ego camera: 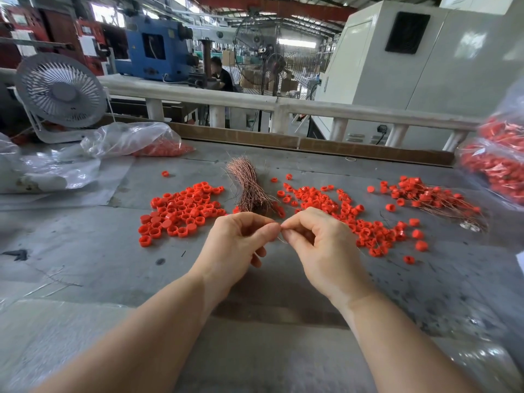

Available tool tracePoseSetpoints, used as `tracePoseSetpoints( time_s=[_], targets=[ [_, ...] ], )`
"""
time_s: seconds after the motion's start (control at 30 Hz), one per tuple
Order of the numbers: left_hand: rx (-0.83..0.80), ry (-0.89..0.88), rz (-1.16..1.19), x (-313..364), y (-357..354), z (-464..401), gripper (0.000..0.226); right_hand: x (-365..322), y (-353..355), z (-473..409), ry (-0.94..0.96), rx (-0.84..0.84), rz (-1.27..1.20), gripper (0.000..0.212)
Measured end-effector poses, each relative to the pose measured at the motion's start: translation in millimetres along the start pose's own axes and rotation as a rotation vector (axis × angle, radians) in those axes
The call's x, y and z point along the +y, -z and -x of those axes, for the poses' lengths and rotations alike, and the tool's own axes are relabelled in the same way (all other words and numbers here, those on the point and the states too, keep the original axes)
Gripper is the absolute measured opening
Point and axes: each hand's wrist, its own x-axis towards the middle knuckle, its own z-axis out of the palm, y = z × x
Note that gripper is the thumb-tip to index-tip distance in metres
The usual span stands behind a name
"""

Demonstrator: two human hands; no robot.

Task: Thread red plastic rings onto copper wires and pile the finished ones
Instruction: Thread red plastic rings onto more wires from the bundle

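Copper wire [279,240], one strand, is pinched between the left hand [241,245] and right hand [317,245], fingertips clamped on it just in front of the wire bundle [251,188]; any ring between them is hidden; threading seems under way, so next calls for steady aim; left of the bundle one loose ring heap [181,211], right another [340,219], further right one finished pile [428,195]; rings beyond counting.

The small round plastic rings [181,212] are bright red. The bundle of thin metal wires [249,188] is copper-brown. The flat worn table [113,265] is grey, with dark stains. The round desk fan [61,90] is pale grey.
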Motion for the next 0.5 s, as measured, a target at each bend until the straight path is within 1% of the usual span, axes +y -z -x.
tracePoseSetpoints(
  time_s=[0.17,0.23,0.33,0.43,0.5],
  targets=[
    [0.072,0.042,0.101,-2.2,0.9,-1.5,0.013,4.9,0.8,-2.1,-0.047,0.05,0.016,0.011],
    [0.122,0.047,0.109,-3.0,1.1,-2.7,0.018,8.2,1.8,-2.7,-0.077,0.052,0.022,0.011],
    [0.173,0.07,0.091,-4.4,1.2,-4.1,0.016,10.8,1.6,-3.1,-0.107,0.026,0.036,0.012],
    [0.179,0.075,0.109,-4.7,-0.1,-4.2,0.013,15.8,2.3,-5.0,-0.199,0.034,-0.049,0.02],
    [0.185,0.084,0.123,-4.2,-0.2,-4.2,0.014,20.6,5.0,-7.3,-0.273,0.089,-0.119,0.027]
  ],
)
